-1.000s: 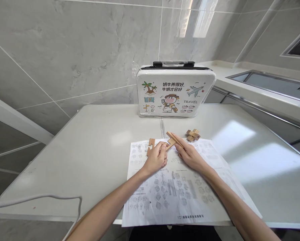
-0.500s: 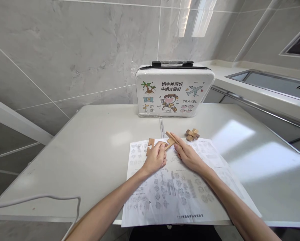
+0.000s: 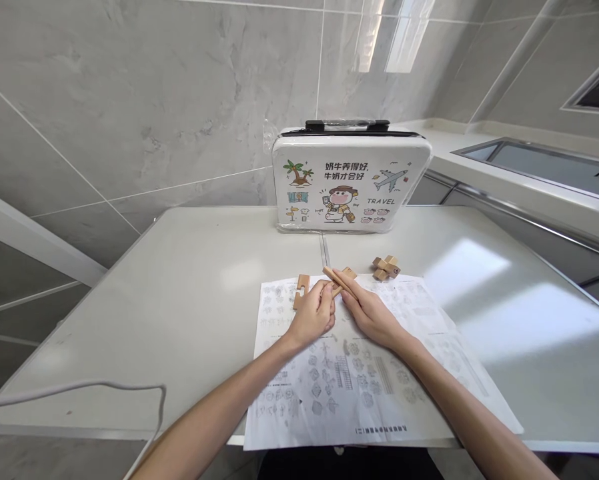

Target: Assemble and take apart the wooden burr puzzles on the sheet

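Observation:
My left hand (image 3: 313,315) is closed in a pinch on one notched wooden piece (image 3: 346,276) above a printed instruction sheet (image 3: 359,380). Beside it, my right hand (image 3: 367,311) grips a second wooden bar (image 3: 333,276) that crosses the first. Both hands meet at the sheet's far edge. A loose notched wooden piece (image 3: 301,291) lies just left of my left hand. Farther right, an assembled wooden cross puzzle (image 3: 385,267) rests on the white table (image 3: 179,293).
A small white cartoon-printed case (image 3: 350,179) with a black handle stands at the table's back against the tiled wall. A white cable (image 3: 74,390) runs along the near left edge. A counter with a sink (image 3: 544,167) lies to the right.
Both hands have shifted slightly left with the two wooden pieces, and the right hand's bar now points further left across the other piece.

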Motion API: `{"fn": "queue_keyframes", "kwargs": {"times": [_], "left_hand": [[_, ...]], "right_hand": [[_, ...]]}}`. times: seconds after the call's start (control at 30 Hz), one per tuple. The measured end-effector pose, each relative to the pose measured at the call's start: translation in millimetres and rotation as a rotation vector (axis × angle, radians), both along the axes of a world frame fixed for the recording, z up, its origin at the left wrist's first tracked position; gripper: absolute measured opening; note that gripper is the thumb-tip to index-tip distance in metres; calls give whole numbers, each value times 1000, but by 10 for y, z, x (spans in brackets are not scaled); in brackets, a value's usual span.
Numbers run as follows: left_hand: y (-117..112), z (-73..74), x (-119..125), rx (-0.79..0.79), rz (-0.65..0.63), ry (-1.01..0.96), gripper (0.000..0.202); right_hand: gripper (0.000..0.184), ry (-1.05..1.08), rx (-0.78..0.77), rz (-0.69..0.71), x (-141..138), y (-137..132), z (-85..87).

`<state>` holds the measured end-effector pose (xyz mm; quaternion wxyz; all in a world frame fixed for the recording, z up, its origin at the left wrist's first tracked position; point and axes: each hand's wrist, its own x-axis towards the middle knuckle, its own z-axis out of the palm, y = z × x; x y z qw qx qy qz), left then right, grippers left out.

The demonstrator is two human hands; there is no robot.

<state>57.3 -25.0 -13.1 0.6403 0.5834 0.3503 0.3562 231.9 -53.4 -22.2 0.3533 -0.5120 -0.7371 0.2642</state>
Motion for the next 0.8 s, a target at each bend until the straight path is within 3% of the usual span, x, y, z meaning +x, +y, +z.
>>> {"fn": "queue_keyframes", "kwargs": {"times": [0.5, 0.8], "left_hand": [[-23, -31, 20, 58, 24, 25, 45], [-16, -39, 7, 56, 10, 22, 44]], "right_hand": [[54, 36, -20, -173, -60, 1, -143], [52, 100, -17, -69, 2, 26, -90]]}}
